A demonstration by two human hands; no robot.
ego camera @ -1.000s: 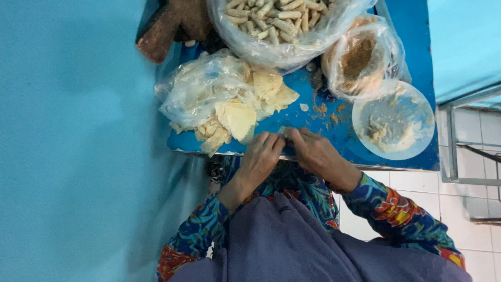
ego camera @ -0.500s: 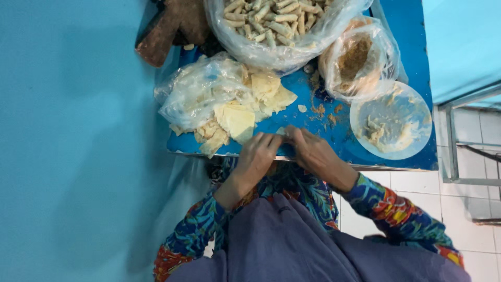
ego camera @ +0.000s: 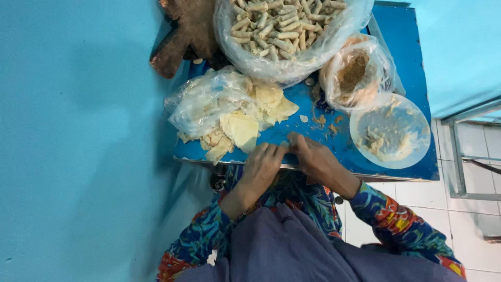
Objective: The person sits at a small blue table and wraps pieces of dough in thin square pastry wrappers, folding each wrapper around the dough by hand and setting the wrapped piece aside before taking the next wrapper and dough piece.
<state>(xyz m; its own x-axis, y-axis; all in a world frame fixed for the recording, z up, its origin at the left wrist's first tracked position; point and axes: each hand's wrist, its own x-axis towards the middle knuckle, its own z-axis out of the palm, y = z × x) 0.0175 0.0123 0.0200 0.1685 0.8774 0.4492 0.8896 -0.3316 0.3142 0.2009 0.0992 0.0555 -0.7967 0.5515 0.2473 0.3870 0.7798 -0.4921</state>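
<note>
My left hand (ego camera: 262, 167) and my right hand (ego camera: 312, 159) meet fingertip to fingertip at the near edge of a small blue table (ego camera: 365, 156). Between the fingers sits a small pale wrapper piece (ego camera: 285, 143), mostly hidden by the fingers. Just beyond my left hand lies a pile of thin pale wrapper sheets (ego camera: 241, 128), partly inside a crumpled clear plastic bag (ego camera: 206, 99). Both forearms wear bright patterned sleeves.
A large clear bag of finished pale rolls (ego camera: 282, 26) sits at the table's far side. A bag of brown crumbly filling (ego camera: 355, 73) and a round clear dish with pale paste (ego camera: 390, 130) stand to the right. A turquoise wall runs along the left; white tiled floor lies right.
Both hands stay together at the table's near edge, fingers shifting slightly over the small wrapper piece. The other things have not moved.
</note>
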